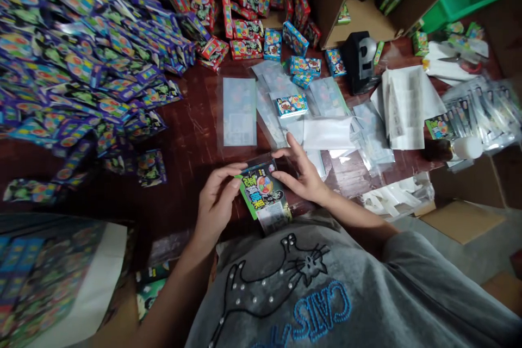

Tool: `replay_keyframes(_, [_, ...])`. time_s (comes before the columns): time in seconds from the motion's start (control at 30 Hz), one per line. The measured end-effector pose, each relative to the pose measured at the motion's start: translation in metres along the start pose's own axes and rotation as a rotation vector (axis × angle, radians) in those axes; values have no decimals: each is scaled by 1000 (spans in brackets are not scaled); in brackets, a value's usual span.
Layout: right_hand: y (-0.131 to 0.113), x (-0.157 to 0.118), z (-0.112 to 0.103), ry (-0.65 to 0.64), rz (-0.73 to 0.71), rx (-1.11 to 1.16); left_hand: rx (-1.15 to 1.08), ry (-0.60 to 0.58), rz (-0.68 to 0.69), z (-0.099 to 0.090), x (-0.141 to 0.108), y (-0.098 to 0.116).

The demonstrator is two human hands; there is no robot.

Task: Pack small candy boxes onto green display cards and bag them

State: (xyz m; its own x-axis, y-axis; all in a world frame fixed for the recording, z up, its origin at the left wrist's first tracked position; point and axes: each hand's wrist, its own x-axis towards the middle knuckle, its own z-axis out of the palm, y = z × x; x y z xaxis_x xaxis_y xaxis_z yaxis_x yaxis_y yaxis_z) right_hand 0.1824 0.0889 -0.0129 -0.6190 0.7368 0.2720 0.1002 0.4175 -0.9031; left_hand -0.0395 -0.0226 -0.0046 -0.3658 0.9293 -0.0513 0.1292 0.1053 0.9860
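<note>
A black and green printed packet [263, 190], with bright lettering, a round colourful picture and a pale label at its lower end, is held between my two hands just in front of the shirt. It seems to be inside a clear plastic sleeve. My left hand [218, 201] pinches its left edge, thumb on top. At the upper right edge, my right hand [304, 176] has its thumb and a finger on the packet, and the index finger sticks up. Beyond the hands lie a flat clear-sleeved card [239, 114] and a small blue box [291, 105].
A big heap of purple packets [93, 60] covers the left side. Red boxes [248, 38] spill from a carton at the back. To the right stand a black tape dispenser [359, 62], a stack of white paper sheets [403, 106] and a white-capped bottle [467, 148].
</note>
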Motion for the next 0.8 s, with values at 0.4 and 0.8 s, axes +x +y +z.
replay_keyframes(0.4, [-11,8,3,26,116,328,-155,132,-94,16,6,4])
replay_keyframes(0.8, [-33,37,-8,0,430,457,104,-14,-105,0,28,42])
